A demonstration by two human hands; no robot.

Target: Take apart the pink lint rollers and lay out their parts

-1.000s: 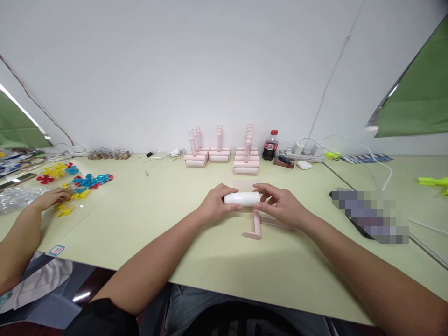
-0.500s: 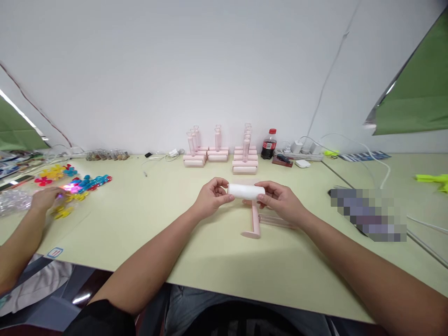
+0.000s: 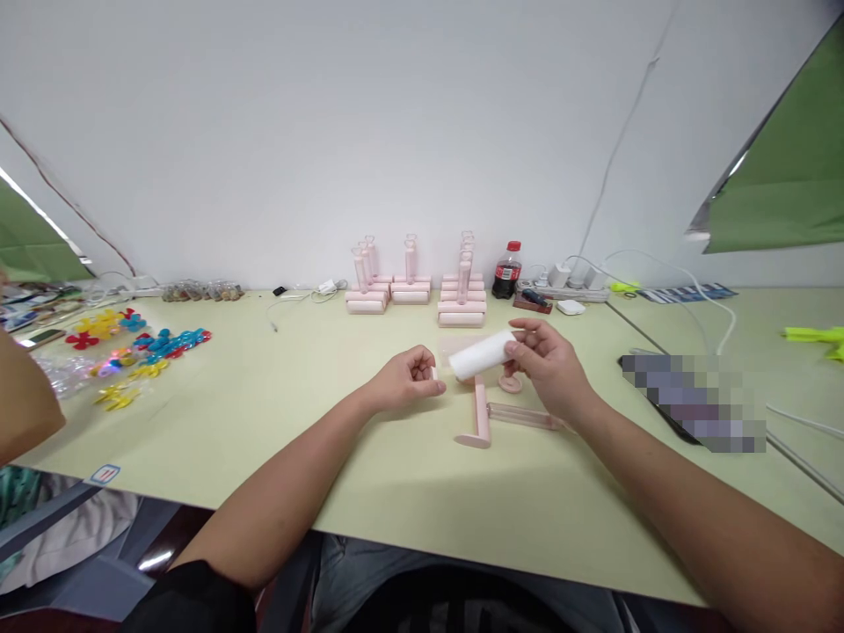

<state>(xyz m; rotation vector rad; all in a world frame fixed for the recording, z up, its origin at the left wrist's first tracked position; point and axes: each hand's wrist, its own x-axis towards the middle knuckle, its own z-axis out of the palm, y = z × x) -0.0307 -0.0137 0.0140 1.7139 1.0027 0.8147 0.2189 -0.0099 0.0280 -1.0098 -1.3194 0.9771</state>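
"One roll (image 3: 483, 355), white. Where is it?"

"Held above the tabletop (image 3: 369, 475), tilted, its lower end leftward, between the left hand (image 3: 407, 378) and the right hand (image 3: 542, 359)."

"What's around it?"

"Just below, a pink frame (image 3: 483, 422) with a clear tube (image 3: 520, 415) running rightward; the right hand's wrist is by the tube's far end. From here the roll's lower end is close above the frame's top. A pink disc (image 3: 510, 383) lies beside the frame. Farther back are pink rollers (image 3: 462, 316) and a bottle (image 3: 507, 271); well to the left, toy flowers (image 3: 117, 398) and a co-worker's arm (image 3: 26, 396)."

"And the hands?"

"The right one pinches the roll's upper end between thumb and fingers. The left, half curled and apart from the roll, grips a small pale piece (image 3: 433, 374), mostly hidden."
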